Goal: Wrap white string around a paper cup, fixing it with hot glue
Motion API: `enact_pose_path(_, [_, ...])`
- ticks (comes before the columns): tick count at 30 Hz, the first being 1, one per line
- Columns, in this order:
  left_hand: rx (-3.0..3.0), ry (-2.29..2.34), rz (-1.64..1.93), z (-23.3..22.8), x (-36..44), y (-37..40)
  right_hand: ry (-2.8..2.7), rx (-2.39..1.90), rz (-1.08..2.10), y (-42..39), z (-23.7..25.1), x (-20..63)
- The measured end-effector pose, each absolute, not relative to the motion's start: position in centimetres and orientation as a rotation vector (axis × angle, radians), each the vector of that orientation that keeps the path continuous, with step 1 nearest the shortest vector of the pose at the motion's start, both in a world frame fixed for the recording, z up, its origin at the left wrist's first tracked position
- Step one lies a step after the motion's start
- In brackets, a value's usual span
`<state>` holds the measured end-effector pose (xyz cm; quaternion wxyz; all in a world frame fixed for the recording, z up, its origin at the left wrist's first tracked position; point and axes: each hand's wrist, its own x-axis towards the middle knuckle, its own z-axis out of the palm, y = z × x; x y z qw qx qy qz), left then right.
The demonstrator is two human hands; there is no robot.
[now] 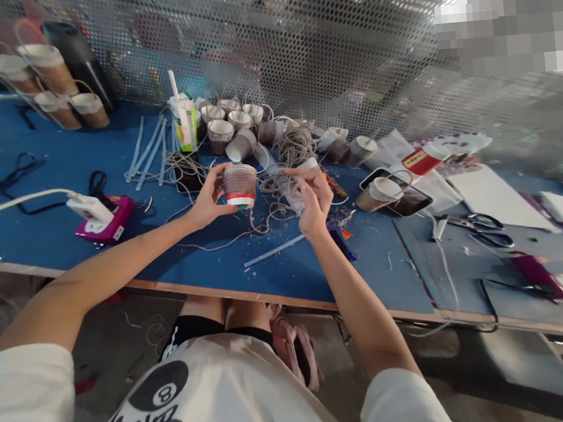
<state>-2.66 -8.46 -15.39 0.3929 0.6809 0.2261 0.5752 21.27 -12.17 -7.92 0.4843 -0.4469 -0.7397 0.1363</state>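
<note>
My left hand (pixel 206 201) gripped the paper cup (pixel 240 185) above the blue table (pixel 37 186), fingers closed around its side. My right hand (pixel 314 198) pinched twine (pixel 272 185) beside it. I judged wrapping underway; the next turn needed taut twine.

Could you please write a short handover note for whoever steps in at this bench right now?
Left hand: holds a small paper cup above the blue table, its side partly wound with twine.
Right hand: pinches the loose twine beside the cup; the strand trails down to a tangle on the table.
Nearby: a cluster of paper cups behind the hands, glue sticks to the left, scissors to the right.
Done: part of the cup's side shows twine bands.
Left: the red band and white base are still bare.
</note>
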Motion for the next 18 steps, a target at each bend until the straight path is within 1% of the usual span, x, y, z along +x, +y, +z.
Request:
enact_pose_path(2, [1.687, 0.586, 1.464, -15.2, -2.4, -8.8, -1.750, -0.772, 0.453, -12.7, -7.7, 21.0])
enact_pose_path(4, [1.646, 0.581, 1.474, -15.0, -2.2, -9.0, -1.829, -0.604, 0.597, -13.2, -7.6, 20.5])
enact_pose_path(8, [1.639, 0.539, 1.485, -15.1, -2.1, -9.0, -1.919, -0.610, 0.701, -13.6, -7.5, 19.8])
enact_pose_path(18, [1.709, 0.496, 1.504, -15.1, -2.4, -8.6, -1.786, -0.672, 0.676, -13.4, -8.3, 19.5])
